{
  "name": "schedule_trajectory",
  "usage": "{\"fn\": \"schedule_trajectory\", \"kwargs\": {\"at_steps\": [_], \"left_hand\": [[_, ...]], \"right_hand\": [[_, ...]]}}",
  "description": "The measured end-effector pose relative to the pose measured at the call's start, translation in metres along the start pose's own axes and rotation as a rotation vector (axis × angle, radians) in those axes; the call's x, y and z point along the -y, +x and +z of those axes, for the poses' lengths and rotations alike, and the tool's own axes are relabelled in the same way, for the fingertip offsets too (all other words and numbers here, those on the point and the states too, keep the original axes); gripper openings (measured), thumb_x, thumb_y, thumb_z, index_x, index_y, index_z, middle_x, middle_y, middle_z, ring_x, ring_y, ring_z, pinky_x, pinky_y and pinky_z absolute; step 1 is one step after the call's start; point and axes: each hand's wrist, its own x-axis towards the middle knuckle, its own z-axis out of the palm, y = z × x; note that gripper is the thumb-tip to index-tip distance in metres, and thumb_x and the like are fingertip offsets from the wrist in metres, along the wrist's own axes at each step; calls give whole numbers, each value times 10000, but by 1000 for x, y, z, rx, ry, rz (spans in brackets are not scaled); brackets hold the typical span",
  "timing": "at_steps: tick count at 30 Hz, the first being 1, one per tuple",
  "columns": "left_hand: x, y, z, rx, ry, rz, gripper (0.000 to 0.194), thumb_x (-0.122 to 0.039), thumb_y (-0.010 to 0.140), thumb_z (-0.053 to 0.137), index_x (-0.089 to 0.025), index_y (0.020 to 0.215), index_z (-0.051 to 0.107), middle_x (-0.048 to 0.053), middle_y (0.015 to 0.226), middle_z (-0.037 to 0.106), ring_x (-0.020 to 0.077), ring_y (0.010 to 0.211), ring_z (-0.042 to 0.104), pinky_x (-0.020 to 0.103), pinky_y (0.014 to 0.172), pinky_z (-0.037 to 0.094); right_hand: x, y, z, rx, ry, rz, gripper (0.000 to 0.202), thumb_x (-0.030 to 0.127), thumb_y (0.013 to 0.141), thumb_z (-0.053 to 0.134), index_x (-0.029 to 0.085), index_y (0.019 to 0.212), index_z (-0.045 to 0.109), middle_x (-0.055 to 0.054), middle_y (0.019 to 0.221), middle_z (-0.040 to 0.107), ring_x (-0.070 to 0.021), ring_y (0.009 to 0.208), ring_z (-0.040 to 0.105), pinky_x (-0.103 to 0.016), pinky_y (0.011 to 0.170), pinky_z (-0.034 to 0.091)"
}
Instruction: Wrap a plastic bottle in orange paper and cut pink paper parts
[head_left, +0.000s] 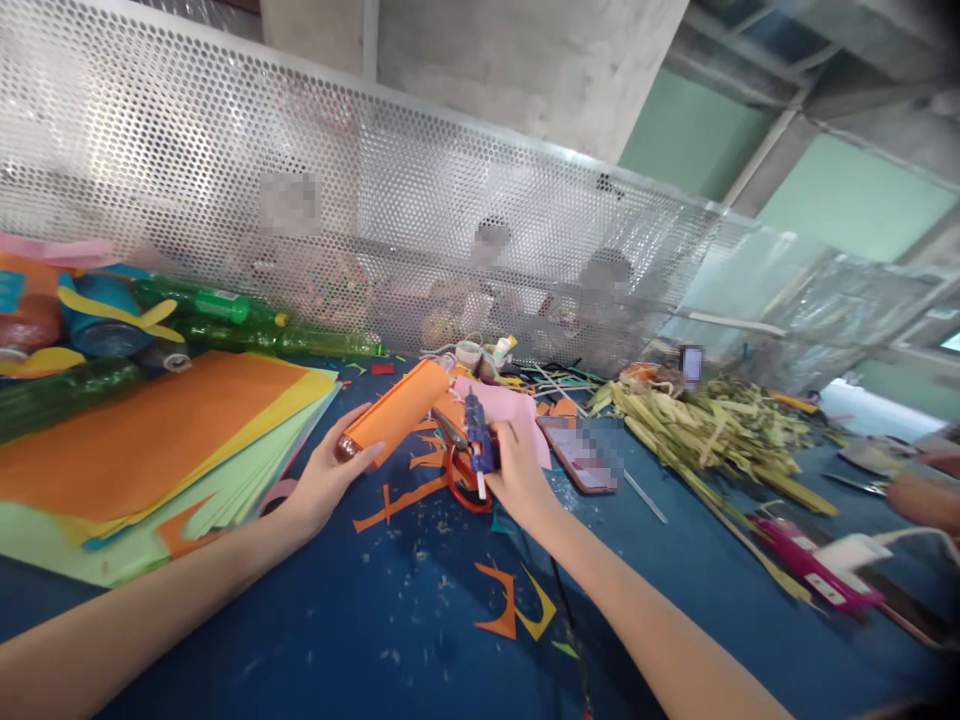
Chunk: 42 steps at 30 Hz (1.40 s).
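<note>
My left hand point(334, 468) is closed round the lower end of a clear bottle wrapped in orange paper point(401, 412), which tilts up to the right. My right hand point(516, 462) grips a blue glue gun point(477, 435) with a white glue stick showing at its near end. The gun's nozzle points away from me, just right of the bottle. Red-handled scissors point(456, 487) lie on the table beneath the gun, partly hidden by it. Pink paper point(517, 408) lies behind my right hand.
Coloured paper sheets point(172, 430) and green bottles point(217, 320) are at left. A phone point(577, 455), dried husks point(705, 430) and a magenta power strip point(817, 570) lie right. Orange scraps point(499, 600) lie in front. Another person's hand point(922, 495) is at far right, and a perforated metal screen point(420, 200) stands behind.
</note>
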Motion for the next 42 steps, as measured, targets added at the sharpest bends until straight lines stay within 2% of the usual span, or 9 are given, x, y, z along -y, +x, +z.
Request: {"fn": "schedule_trajectory", "kwargs": {"at_steps": [3, 5, 9, 14, 20, 26, 32, 37, 42], "left_hand": [[-2, -1, 1, 18, -1, 6, 670, -408, 688, 697, -261, 1290, 442, 50, 1153, 591, 188, 893, 607, 250, 706, 501], [-3, -1, 2, 14, 22, 5, 683, -419, 677, 706, -259, 1287, 445, 37, 1045, 629, 180, 825, 613, 252, 685, 499], [-4, -1, 2, 4, 74, 9, 685, -444, 665, 713, -244, 1273, 466, 5, 870, 643, 156, 694, 603, 257, 669, 495], [-5, -3, 3, 48, 57, 10, 668, -437, 690, 693, -243, 1281, 448, 53, 1054, 631, 213, 858, 619, 308, 746, 508], [-5, -4, 3, 108, 26, 34, 659, -430, 706, 682, -234, 1285, 436, 79, 1253, 558, 278, 1102, 552, 375, 880, 487], [-5, -4, 2, 100, 72, 56, 642, -441, 712, 672, -232, 1278, 454, 76, 1268, 555, 276, 1111, 553, 372, 902, 480], [-6, -6, 2, 188, 86, 122, 658, -386, 720, 673, -214, 1304, 426, 81, 1325, 509, 278, 1193, 490, 432, 996, 406], [-10, -10, 4, 279, 125, 164, 630, -350, 740, 647, -237, 1313, 409, 60, 1347, 489, 245, 1198, 491, 428, 1000, 409], [-9, -11, 2, 237, 275, 270, 611, -330, 724, 659, -235, 1292, 455, 74, 1334, 497, 249, 1194, 492, 413, 993, 410]], "right_hand": [[16, -3, 0, -81, 130, -41, 106, 192, 828, 496, 193, 931, 469, -62, 907, 514, -205, 875, 536, -360, 799, 467], [28, -6, -1, -110, 199, -40, 33, 224, 847, 485, 197, 865, 479, -51, 845, 522, -196, 836, 542, -340, 775, 463], [42, -12, 0, -114, 310, 43, 74, 263, 853, 486, 201, 818, 467, -11, 753, 506, -154, 693, 536, -287, 669, 455], [46, -17, 2, -66, 300, 67, 91, 276, 829, 517, 197, 837, 472, -16, 787, 528, -165, 753, 546, -296, 703, 457], [49, -19, 3, -64, 333, 96, 94, 279, 835, 504, 197, 879, 491, -19, 809, 557, -161, 756, 561, -306, 727, 471], [54, -22, 0, -72, 335, 134, 149, 349, 836, 503, 203, 866, 497, -30, 788, 590, -182, 760, 588, -322, 730, 484], [60, -24, -4, -6, 312, 57, 179, 347, 823, 504, 199, 923, 510, -81, 943, 602, -236, 956, 575, -385, 823, 479], [66, -32, -3, 30, 282, -58, 65, 292, 826, 500, 229, 837, 492, -30, 814, 596, -197, 823, 600, -331, 750, 497], [70, -35, -2, 25, 284, -68, 48, 278, 817, 508, 242, 849, 513, -24, 825, 607, -196, 815, 603, -330, 751, 497]]}}
